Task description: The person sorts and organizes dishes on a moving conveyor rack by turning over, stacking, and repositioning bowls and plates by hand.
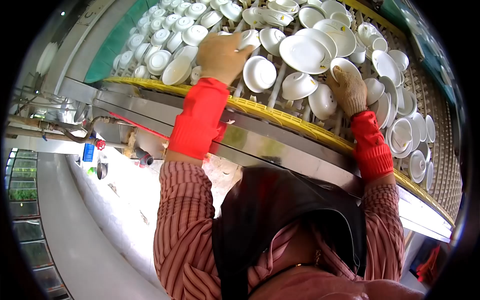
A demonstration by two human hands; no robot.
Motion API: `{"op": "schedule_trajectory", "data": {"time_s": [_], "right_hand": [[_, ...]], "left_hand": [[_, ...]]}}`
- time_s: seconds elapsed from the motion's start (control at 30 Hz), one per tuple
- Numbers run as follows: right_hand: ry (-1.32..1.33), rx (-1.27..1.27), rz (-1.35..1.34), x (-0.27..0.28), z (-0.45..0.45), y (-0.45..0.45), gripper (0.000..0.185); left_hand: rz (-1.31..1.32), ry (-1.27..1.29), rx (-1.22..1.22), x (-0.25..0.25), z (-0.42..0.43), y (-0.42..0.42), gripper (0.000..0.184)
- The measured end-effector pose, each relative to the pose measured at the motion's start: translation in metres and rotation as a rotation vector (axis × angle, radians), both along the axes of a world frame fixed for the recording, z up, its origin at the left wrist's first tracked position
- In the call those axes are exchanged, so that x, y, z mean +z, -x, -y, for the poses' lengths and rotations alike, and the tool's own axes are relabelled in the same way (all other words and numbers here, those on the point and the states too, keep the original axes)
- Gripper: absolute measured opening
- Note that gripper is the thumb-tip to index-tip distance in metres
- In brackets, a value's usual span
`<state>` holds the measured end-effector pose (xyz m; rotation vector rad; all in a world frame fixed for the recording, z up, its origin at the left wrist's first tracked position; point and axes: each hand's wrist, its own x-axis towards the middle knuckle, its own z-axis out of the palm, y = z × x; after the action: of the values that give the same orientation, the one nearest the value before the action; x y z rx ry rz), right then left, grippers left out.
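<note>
white crockery crowds a pegged rack (442, 170) that fills the upper part of the view, seen from above by the person working at it. both hands wear tan gloves, with red cuffs (200, 117) at the wrists and pink striped sleeves (182, 215) above them. the left hand (222, 57) reaches over the rack's near edge, its fingers bent and spread beside a small white bowl (248, 39); the fingertips are partly hidden, so whether they grip it cannot be told. the right hand (348, 90) is farther along the rack, fingers curled against the rim of a tilted white bowl (345, 66); how firmly they hold it, if at all, is unclear. between the hands are a large round plate (304, 54), a rounded bowl (259, 74) and a patterned bowl (299, 86) near the edge. upturned bowls (195, 35) cluster on the left, while dishes and cups (400, 135) lean together on the right. a yellow strip (290, 121) borders the rack, above a shiny metal ledge (265, 146). a black apron (280, 210) covers the person's front, and pipes with a red valve handle (100, 144) show at lower left.
</note>
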<state>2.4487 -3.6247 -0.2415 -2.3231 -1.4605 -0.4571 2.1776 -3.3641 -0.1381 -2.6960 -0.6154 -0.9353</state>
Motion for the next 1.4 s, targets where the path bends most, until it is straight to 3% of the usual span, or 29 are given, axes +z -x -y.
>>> {"op": "schedule_trajectory", "data": {"time_s": [0.13,0.27,0.33,0.37,0.43,0.67,0.73,0.77,0.8,0.9,1.0,1.07,1.23,1.4], "right_hand": [[0.084,0.106,0.036,-0.002,0.003,-0.025,0.037],[0.188,0.067,0.124,0.010,-0.007,-0.057,0.031],[0.009,0.130,0.122,0.004,-0.011,-0.065,0.027],[-0.080,0.159,0.124,0.002,-0.012,-0.070,0.026],[0.104,0.114,0.134,0.016,-0.008,-0.063,0.028],[0.317,-0.027,0.070,0.041,-0.009,-0.043,0.038],[0.248,0.055,0.022,0.036,-0.003,-0.033,0.041],[0.266,0.011,-0.030,0.038,0.003,-0.025,0.044],[0.286,-0.035,-0.083,0.053,0.003,-0.003,0.049],[-0.020,0.187,0.088,0.047,-0.004,0.005,0.062],[0.141,0.203,0.047,0.047,-0.029,0.002,0.080],[0.263,0.207,0.131,0.042,-0.053,-0.005,0.082],[0.326,0.231,0.335,0.034,-0.076,-0.035,0.086],[0.174,0.145,-0.018,0.057,-0.043,-0.067,0.053]], "left_hand": [[-0.345,0.247,0.645,0.010,-0.043,0.068,0.065],[-0.332,0.454,0.734,-0.013,-0.073,0.112,0.064],[-0.229,0.464,0.773,-0.015,-0.070,0.108,0.064],[-0.181,0.523,0.751,-0.012,-0.071,0.109,0.064],[-0.097,0.642,0.696,-0.003,-0.068,0.112,0.062],[0.744,0.892,0.353,0.010,-0.025,0.087,0.067],[0.754,0.894,0.260,0.007,-0.018,0.079,0.053],[0.442,0.579,0.222,-0.001,-0.020,0.084,0.042],[0.216,0.210,0.187,-0.009,-0.023,0.088,0.044],[0.169,0.206,0.126,-0.007,-0.003,0.070,0.057],[0.148,0.252,-0.010,-0.016,0.008,0.055,0.059],[0.051,0.392,0.024,-0.010,0.027,0.044,0.063],[0.060,0.501,-0.130,-0.019,0.042,0.032,0.044],[0.095,0.465,-0.125,-0.030,0.038,0.035,0.046]]}}
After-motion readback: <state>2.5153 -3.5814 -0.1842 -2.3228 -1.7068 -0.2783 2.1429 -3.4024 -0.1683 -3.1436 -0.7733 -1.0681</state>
